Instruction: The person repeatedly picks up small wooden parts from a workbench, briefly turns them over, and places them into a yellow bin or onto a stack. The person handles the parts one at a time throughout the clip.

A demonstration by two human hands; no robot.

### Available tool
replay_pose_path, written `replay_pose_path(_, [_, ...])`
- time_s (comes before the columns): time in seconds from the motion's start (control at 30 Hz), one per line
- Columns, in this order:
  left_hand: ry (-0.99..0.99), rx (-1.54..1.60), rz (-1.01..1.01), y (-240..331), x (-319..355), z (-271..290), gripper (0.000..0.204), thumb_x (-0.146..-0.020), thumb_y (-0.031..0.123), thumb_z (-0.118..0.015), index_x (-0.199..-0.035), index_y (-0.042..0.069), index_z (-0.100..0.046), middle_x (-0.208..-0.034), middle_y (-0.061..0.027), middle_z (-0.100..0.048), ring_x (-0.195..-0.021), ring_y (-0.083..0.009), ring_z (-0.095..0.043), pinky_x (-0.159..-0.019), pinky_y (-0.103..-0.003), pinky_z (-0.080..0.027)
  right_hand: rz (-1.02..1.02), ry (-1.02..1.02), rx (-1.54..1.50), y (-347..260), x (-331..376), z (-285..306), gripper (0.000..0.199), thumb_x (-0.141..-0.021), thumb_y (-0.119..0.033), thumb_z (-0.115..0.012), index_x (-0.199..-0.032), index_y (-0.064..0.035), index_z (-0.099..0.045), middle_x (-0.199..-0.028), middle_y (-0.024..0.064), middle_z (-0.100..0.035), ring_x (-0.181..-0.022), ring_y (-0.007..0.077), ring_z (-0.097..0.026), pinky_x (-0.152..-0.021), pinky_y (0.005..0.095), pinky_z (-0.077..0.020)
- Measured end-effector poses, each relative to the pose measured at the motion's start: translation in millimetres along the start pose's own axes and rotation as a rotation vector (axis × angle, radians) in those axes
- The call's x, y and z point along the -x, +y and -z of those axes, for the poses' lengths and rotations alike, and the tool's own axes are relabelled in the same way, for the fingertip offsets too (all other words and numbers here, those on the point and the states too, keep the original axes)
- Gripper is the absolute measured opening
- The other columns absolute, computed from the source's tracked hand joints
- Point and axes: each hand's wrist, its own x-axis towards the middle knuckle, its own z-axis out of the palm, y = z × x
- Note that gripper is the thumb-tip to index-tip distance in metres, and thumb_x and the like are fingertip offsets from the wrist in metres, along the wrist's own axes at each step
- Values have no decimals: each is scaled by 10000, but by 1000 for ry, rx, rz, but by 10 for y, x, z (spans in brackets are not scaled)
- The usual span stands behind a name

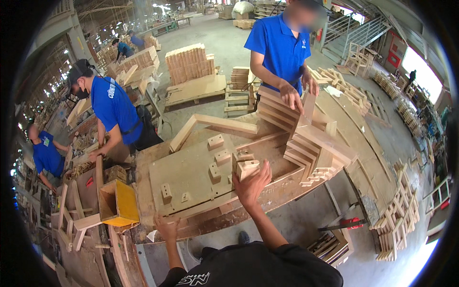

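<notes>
I have the right hand [252,186] gripping a drilled block [248,169], the left hand [167,228] spread empty beside the table [142,181] — angled frames [325,138] apparently joined, loose blocks [222,157] seemingly unfitted.

a black shirt [258,268] with bold white lettering [195,279], black sleeves [291,253], a dark shoe [244,237]

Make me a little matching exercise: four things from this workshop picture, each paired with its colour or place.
1. Left hand
2. Right hand
3. Hollow box
4. Stack of angled wooden pieces

A. Under a co-worker's hand
B. Yellow
C. Against a small wooden block
D. At the near edge of the workbench

Pairs: 1-D, 2-C, 3-B, 4-A
</notes>
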Motion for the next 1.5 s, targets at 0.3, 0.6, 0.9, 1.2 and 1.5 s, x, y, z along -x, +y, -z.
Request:
replay_pose_path(0.3, [52,365,177,-397,41,-142,1026,-571,339,-887,-1363,-65,-376,-1229,-222,-564,-1093,-323,-558,-944,-407,-458,-373,-71,-106,122,249,-123,1207,-559,-282,-880,-1426,43,-106,-1357,223,-334,-1266,405,-299,-1077,490,-235])
replay_pose_path(0.6, [98,535,224,-540,73,-375,845,-642,207,-862,-1337,-26,-441,-1188,-184,-585,-1027,-279,-573,-864,-377,-501,-318,-241,21,506,583,-432,862,-610,-338,-841,-1187,78,-354,-1090,238,-432,-1075,424,-383,-976,510,-277])
replay_pose_path(0.9, [174,437,287,-562,206,-552,735,-726,172,-805,-1338,-12,-440,-1201,-189,-588,-1106,-297,-558,-916,-393,-464,-323,-170,-72,498,641,-509,784,-621,-307,-832,-1136,68,-375,-1075,236,-437,-1078,399,-370,-965,512,-259])
replay_pose_path(1.2, [-111,433,228,-760,214,-322,396,-757,-30,-639,-1143,-9,-550,-1056,-144,-639,-950,-246,-635,-837,-360,-491,-388,-335,10,603,764,-515,1008,-646,-366,-824,-1366,61,-262,-1285,251,-406,-1216,403,-356,-1035,519,-241])
replay_pose_path(1.5, [89,18,41,-1079,486,21,360,-770,79,-570,-1120,3,-601,-1241,-212,-545,-1169,-360,-502,-1025,-431,-384,-209,-80,55,890,985,-728,839,-671,-412,-821,-1243,60,-429,-1128,239,-537,-1016,400,-547,-849,487,-473])
